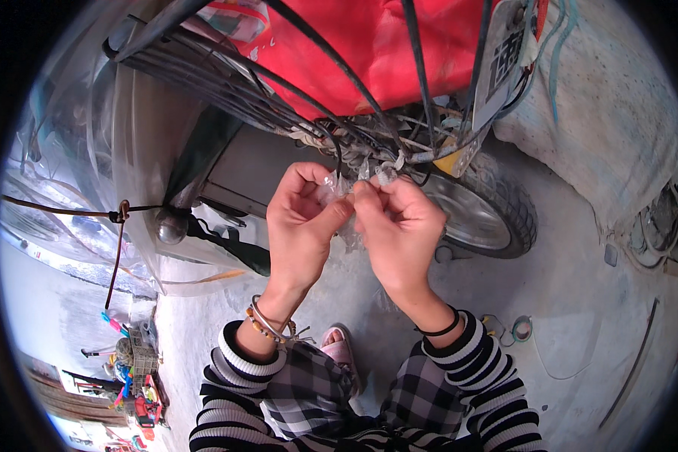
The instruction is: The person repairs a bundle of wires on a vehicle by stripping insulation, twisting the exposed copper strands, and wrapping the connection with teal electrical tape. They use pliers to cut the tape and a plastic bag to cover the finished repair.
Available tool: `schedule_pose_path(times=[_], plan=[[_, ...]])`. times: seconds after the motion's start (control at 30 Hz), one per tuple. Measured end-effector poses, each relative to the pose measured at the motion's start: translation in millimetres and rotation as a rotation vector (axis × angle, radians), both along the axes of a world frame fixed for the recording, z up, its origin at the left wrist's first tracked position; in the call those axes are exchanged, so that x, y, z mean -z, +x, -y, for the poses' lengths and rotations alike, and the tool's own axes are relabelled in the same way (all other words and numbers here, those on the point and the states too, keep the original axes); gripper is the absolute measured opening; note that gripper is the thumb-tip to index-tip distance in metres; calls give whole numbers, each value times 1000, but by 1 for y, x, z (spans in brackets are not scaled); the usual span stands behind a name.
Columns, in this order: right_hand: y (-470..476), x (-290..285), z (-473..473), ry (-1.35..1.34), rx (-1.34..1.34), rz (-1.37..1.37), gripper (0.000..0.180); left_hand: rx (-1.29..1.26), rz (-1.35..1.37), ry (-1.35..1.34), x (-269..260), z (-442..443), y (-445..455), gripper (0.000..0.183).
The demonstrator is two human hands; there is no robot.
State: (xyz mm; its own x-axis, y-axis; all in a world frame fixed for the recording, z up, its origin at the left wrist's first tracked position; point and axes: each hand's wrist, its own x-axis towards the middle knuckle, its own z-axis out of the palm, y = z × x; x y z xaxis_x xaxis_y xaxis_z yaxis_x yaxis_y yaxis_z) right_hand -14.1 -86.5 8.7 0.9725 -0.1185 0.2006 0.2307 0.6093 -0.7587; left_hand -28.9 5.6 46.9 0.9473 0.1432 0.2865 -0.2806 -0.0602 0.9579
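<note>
Crumpled clear plastic film (337, 185) is pinched between my two hands, under the end of a dark metal rod. My left hand (299, 231) grips it with thumb and curled fingers. Close beside it, the fingers of my right hand (398, 234) are bent around the same plastic, thumbs almost touching. A thin tail of the film hangs below the fingers. Just above my hands runs the lower edge of a black metal rack (322, 51), with white ties or cords (356, 151) bunched there. Part of the film is hidden by my fingers.
A red bag (367, 51) sits behind the rack bars. At right, a wheel with a treaded tyre (508, 198) stands under a dusty cloth cover (604, 113). Transparent plastic sheeting (141, 141) and a cord (62, 206) hang at left. A roll of tape (522, 329) lies on the floor.
</note>
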Motion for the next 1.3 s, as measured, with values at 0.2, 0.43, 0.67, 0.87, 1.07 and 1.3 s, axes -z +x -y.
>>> schedule_pose_path(times=[0.2, 0.43, 0.67, 0.87, 1.07, 1.3], plan=[[-3, 2, 5, 272, -173, -155, 5, 64, -61, -177, 1, -4, 4, 25], [1, 17, 1, 109, -79, -20, 5, 84, -130, -127, -5, -5, 11, 22], [8, 51, 21, -476, 412, 521, 23, 104, -168, -204, -12, -11, 13, 18], [14, 12, 36, -930, 430, 762, 29, 138, -128, -119, -9, -21, 15, 21], [32, 3, 12, -736, 580, 631, 10, 137, -160, -120, -15, -17, 8, 23], [32, -6, 9, -792, 666, 650, 11, 221, -85, -71, -5, -19, -2, 28]])
